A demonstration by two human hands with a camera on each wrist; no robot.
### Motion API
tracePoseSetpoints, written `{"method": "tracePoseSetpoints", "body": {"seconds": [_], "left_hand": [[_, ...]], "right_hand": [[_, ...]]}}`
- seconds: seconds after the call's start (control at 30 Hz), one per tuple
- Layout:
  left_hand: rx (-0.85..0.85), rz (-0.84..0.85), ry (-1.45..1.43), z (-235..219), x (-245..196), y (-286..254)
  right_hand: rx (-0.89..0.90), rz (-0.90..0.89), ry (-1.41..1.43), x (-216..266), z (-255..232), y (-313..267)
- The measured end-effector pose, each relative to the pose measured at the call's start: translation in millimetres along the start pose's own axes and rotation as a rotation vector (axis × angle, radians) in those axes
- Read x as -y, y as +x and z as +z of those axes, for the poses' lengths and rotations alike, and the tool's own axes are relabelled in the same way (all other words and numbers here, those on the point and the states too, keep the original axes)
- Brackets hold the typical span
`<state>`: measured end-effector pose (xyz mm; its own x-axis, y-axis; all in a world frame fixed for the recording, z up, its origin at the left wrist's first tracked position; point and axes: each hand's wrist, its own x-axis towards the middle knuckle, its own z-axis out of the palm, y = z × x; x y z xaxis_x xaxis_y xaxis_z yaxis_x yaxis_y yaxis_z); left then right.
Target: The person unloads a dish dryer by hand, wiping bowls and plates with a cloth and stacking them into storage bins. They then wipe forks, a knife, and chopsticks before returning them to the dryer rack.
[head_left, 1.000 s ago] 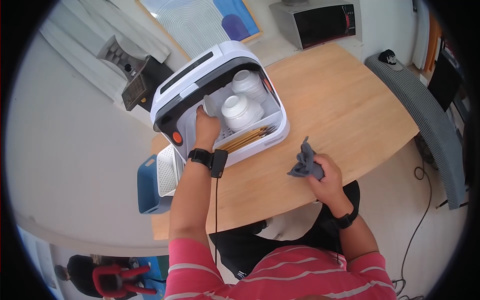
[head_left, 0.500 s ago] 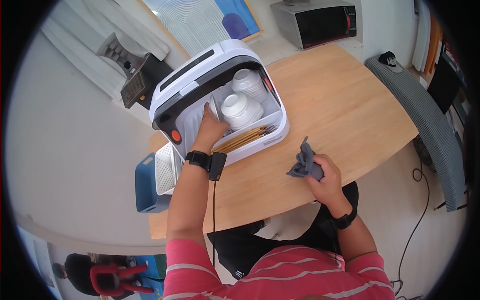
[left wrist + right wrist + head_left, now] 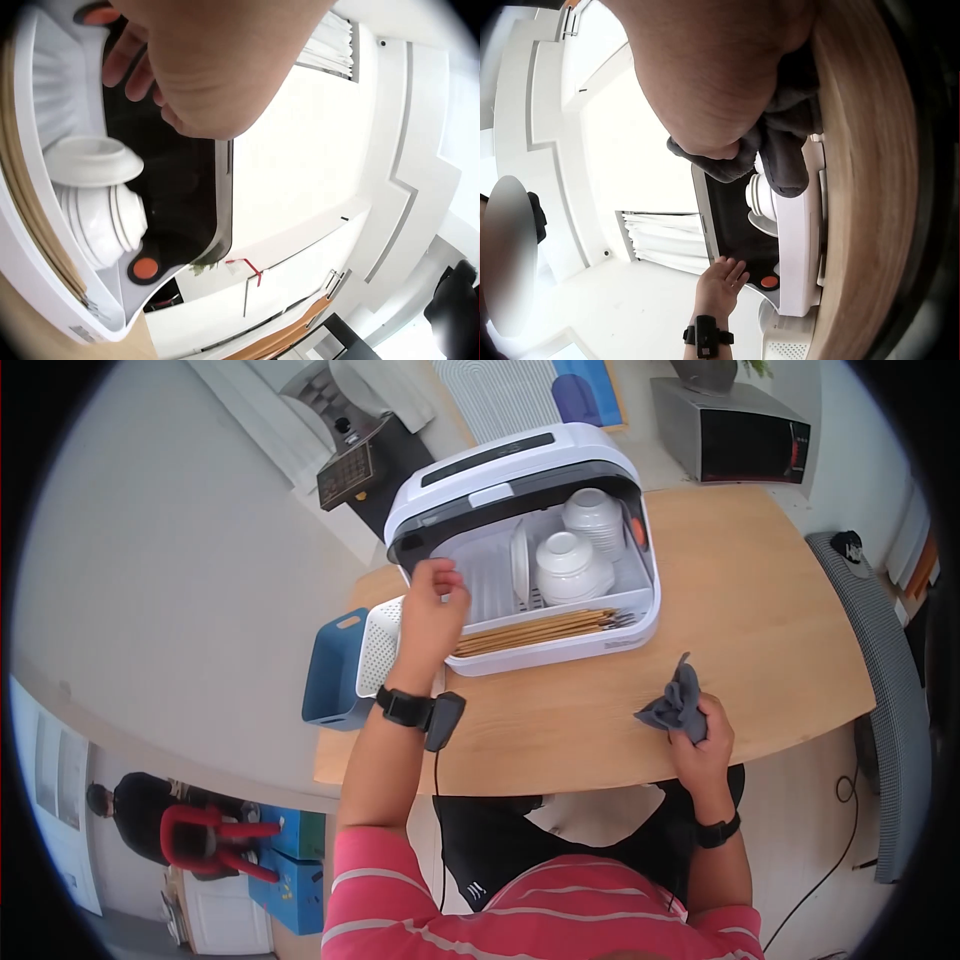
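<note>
Pale walls and a silver microwave (image 3: 735, 435) stood behind a light wooden table (image 3: 770, 610), on which a white box (image 3: 555, 663) sat with its dark lid (image 3: 480, 510) raised. Along the table's left side, a white basket (image 3: 380, 645) stood between the box and a blue bin (image 3: 332, 670).

Over the box's left end was the left hand (image 3: 432, 618), which held nothing; its fingers were loosely bent, and whether any fingertip touched the box could not be told. To that hand's right, across a ribbed part of the rack, a white plate (image 3: 520, 564) stood on edge, apart from the fingers, its long axis running from front to back. Just right of the plate came upturned white bowls (image 3: 573, 570), with a second stack (image 3: 594, 520) behind them. In the front compartment, nearer the person, a bunch of wooden sticks (image 3: 535, 632) lay lengthwise from left to right.

Well apart, near the table's front edge, the right hand (image 3: 708, 745) gripped a bunched gray cloth (image 3: 678, 702), part of which stuck up past the fingers. Of the two, the left hand was much nearer the plate; the cloth lay to the right of the box and closer to the person.
</note>
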<state>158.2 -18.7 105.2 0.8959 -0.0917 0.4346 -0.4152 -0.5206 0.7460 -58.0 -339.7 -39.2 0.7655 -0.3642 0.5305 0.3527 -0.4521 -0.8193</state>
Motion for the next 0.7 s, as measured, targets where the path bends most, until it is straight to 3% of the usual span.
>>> {"method": "tracePoseSetpoints", "body": {"seconds": [0.03, 0.07, 0.13, 0.17, 0.23, 0.33, 0.4, 0.47, 0.7], "left_hand": [[-0.127, 0.082, 0.096, -19.4, -1.2, -6.0], [-0.134, 0.076, 0.101, -40.6, 6.1, -9.0], [-0.150, -0.168, 0.357, -76.1, 23.0, -14.0], [-0.153, -0.171, 0.358, -83.1, 30.3, -20.7], [0.061, -0.291, 0.499, -91.8, 45.8, -35.2], [0.158, -0.253, 0.552, -81.4, 63.1, -50.5], [0.236, -0.346, 0.432, -69.6, 49.1, -52.7], [0.146, -0.260, 0.778, -58.3, 44.0, -54.6], [-0.060, -0.235, 0.816, -55.4, 34.6, -61.6]], "right_hand": [[-0.003, 0.014, 0.005, -2.0, 0.4, -0.6], [-0.007, 0.030, 0.006, -2.4, 0.6, -1.3], [0.012, 0.072, 0.017, 0.0, -0.2, -1.6], [0.016, 0.073, 0.003, -0.9, -0.6, -1.8], [0.022, 0.071, -0.013, -4.3, -0.8, -2.5], [0.001, 0.086, -0.001, -7.4, 2.2, -5.6], [-0.015, 0.101, 0.015, -4.4, 2.8, -4.0], [-0.018, 0.115, 0.012, -5.6, 4.5, -4.8], [-0.028, 0.142, -0.020, 4.4, 4.9, -1.7]]}}
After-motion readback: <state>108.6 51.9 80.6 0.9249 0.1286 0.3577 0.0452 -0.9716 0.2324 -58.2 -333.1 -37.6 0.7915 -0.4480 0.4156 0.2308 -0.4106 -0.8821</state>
